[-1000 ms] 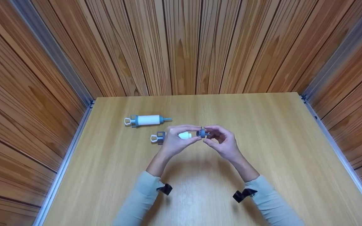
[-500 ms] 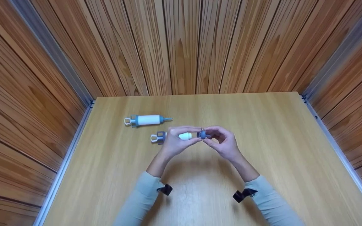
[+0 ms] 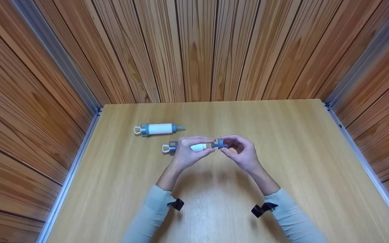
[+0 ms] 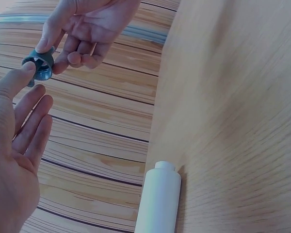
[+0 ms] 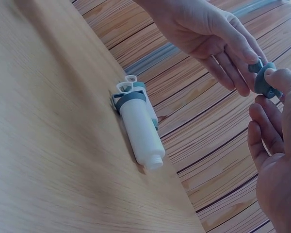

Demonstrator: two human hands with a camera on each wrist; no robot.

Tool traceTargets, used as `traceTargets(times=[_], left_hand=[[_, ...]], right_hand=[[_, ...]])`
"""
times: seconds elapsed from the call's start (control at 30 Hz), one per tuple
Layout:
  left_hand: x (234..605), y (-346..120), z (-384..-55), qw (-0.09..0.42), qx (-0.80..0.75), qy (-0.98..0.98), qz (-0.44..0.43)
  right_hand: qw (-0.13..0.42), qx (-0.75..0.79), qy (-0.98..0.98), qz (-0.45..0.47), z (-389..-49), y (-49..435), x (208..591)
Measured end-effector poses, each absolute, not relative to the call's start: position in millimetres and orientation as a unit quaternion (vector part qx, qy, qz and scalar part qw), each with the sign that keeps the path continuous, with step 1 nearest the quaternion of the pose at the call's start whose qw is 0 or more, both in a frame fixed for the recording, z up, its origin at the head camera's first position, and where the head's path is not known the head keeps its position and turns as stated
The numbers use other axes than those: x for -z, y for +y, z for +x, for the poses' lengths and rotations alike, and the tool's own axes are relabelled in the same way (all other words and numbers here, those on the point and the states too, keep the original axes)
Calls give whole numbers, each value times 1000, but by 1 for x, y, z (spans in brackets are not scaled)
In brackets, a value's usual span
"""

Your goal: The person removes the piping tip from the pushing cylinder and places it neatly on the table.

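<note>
In the head view, my left hand (image 3: 189, 152) and right hand (image 3: 245, 153) meet above the table, fingertips pinching a small blue-grey nozzle cap (image 3: 220, 143) from either side. The left wrist view shows the cap's hollow, ringed inside (image 4: 44, 72), my left thumb at its rim. From the right wrist, my right thumb presses the cap's collar (image 5: 261, 88), while the left thumb and fingers hold a smaller projecting end (image 5: 254, 67). Below lies a white syringe barrel (image 5: 140, 128) with a bare neck, dark collar and ring handle; my left hand partly covers it in the head view.
A second syringe (image 3: 160, 128), white with light blue ends and a slim nozzle, lies farther back on the wooden table (image 3: 282, 135). Wood-plank walls (image 3: 194, 50) with metal edge rails (image 3: 62, 189) enclose the table's back and sides.
The right hand and cap collar have shifted slightly right, and more of a narrow stem shows between the collar and the end by the left fingertips. The syringes stay put.
</note>
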State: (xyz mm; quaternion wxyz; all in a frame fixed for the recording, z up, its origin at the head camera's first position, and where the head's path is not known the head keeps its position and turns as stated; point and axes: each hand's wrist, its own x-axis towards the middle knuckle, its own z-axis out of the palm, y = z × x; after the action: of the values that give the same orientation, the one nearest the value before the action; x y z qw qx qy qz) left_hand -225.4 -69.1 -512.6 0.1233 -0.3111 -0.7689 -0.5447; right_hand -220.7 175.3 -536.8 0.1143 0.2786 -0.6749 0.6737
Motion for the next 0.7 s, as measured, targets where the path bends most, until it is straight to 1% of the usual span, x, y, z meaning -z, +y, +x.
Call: traceTargets(times=[0.2, 0.7], left_hand=[[513, -69, -226, 131, 533, -779, -302], [512, -72, -225, 121, 530, -786, -294]], right_hand=[[113, -675, -676, 273, -220, 175, 534], [116, -667, -680, 282, -221, 180, 536]])
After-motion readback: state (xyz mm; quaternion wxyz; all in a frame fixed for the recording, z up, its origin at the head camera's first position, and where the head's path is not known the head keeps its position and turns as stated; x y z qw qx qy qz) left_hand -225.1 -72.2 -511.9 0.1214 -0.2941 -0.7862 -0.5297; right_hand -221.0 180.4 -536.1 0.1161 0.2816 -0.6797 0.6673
